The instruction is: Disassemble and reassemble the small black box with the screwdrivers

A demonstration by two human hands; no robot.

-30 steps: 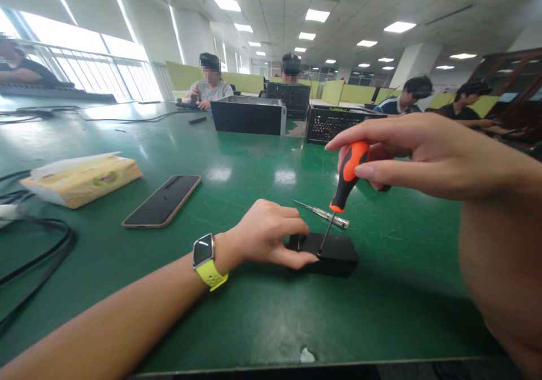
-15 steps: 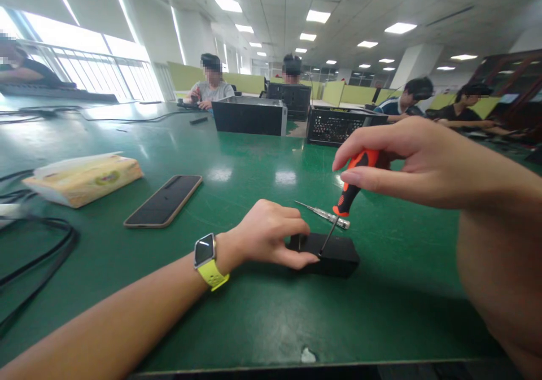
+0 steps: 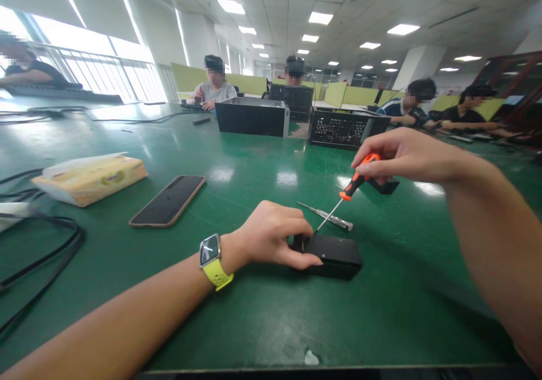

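- Desk [image 3: 254, 318] surface is glossy green and scuffed, mirroring the ceiling lights.
- My left hand [image 3: 271, 234] is clamped on a black box [image 3: 336, 253] that lies flat near the front edge.
- My right hand [image 3: 406, 154] pinches the orange screwdriver [image 3: 358, 183], which is tilted with its tip at the box's far edge.
- A phone [image 3: 168, 200] and a tissue pack [image 3: 91, 178] lie to my left.
- People sit by computer cases [image 3: 252, 116] across the open office.
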